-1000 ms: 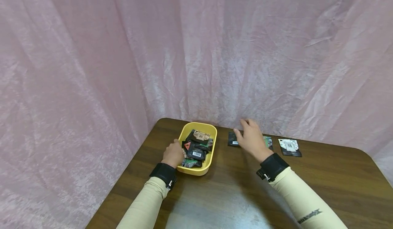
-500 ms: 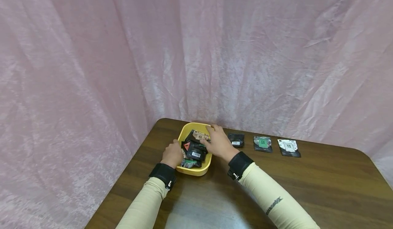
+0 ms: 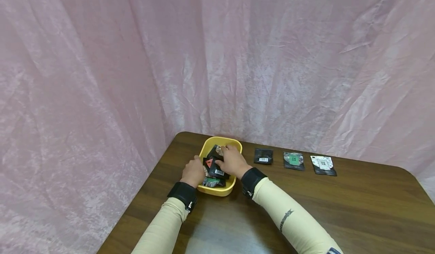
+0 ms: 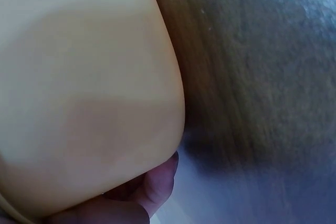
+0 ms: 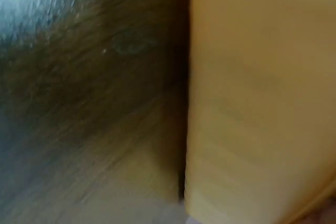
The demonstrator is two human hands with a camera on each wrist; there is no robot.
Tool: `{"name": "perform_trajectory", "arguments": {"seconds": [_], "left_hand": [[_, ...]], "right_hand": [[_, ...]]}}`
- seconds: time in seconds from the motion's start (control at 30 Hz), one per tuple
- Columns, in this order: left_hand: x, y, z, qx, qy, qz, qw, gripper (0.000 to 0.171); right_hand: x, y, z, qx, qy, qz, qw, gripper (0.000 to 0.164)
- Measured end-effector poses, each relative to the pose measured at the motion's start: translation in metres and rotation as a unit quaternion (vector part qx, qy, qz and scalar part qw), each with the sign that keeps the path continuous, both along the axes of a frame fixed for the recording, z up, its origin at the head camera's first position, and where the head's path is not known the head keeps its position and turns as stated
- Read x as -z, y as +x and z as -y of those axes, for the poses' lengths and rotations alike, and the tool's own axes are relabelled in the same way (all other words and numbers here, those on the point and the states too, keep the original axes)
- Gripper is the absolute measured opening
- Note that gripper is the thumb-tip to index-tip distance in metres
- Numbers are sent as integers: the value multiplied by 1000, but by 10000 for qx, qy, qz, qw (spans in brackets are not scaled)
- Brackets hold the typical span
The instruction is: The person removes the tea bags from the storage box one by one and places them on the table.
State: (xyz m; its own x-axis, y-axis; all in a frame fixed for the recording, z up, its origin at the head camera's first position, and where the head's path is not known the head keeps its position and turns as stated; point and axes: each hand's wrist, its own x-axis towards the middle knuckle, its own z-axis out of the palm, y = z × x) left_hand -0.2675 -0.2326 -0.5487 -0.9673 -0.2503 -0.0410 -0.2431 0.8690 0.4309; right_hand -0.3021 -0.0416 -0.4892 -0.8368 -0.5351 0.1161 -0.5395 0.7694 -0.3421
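Observation:
A yellow plastic bin (image 3: 217, 192) sits at the table's left end, loaded with small black packets, several with coloured labels. My left hand (image 3: 193, 172) grips its left wall; in the left wrist view, curled fingers (image 4: 160, 182) show under the bin's wall (image 4: 94, 93). My right hand (image 3: 233, 162) reaches over the bin's right rim, thumb and fingers apart, at the packets inside. A barcoded black packet (image 3: 219, 171) lies by the right thumb. The right fingertips are partly hidden. In the right wrist view only the bin's outer wall (image 5: 257, 98) and the table show, blurred.
Right of the bin, three packets lie in a row along the back of the brown wooden table (image 3: 357, 205): a black one with a barcode (image 3: 263, 156), a green-labelled one (image 3: 294, 161) and a white-labelled one (image 3: 323, 165). A pink curtain (image 3: 272, 65) hangs behind.
My right hand has moved left from above the row of packets, over the bin's rim and down among the packets inside. The left hand has stayed on the bin.

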Motion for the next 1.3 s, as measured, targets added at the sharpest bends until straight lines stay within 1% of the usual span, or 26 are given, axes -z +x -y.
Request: {"name": "perform_trajectory", "arguments": {"seconds": [0.13,0.23,0.4,0.5,0.63,0.67,0.73,0.87,0.9,1.0,1.07,1.13,1.17,1.27,1.3], "left_hand": [[-5,4,-3,-40,55,-32,10000,40],[-6,5,-3,-74,71,-35,9999,41],[-2,2,-3,-97,64,6,9999,41],[1,0,-2,-81,52,-19,10000,38],[4,-1,-2,-64,89,-117,9999,37],[7,-3,-1,-66,94,-159,9998,38],[7,-2,0,-90,107,-171,9998,39],[11,-4,1,-94,112,-211,9997,38],[10,-3,1,-98,111,-217,9997,37],[16,-6,4,-134,118,-243,9995,39],[17,-6,5,-148,119,-254,9995,40],[13,-3,4,-146,104,-267,9995,39],[9,-1,2,-138,70,-273,9995,39],[-15,13,-7,-137,98,-163,9997,36],[-17,15,-9,-147,97,-184,9997,35]], "right_hand": [[5,-1,4,162,256,-21,9995,63],[6,-2,6,239,498,-1,9985,63],[8,-2,9,319,836,-3,9960,63],[10,-2,9,345,938,-75,9950,57],[12,-1,10,388,991,-260,9940,40],[12,-1,10,384,1018,-324,9935,37],[13,-1,10,388,1052,-422,9928,32],[15,-1,11,387,1141,-557,9911,31],[15,-1,11,394,1139,-576,9910,31],[15,-1,11,399,1070,-648,9913,30],[14,0,12,395,1026,-699,9915,29],[14,0,11,393,992,-747,9915,27],[14,1,11,398,991,-769,9913,26],[15,2,11,415,1016,-811,9907,21],[15,2,11,416,1015,-817,9906,21]]}}
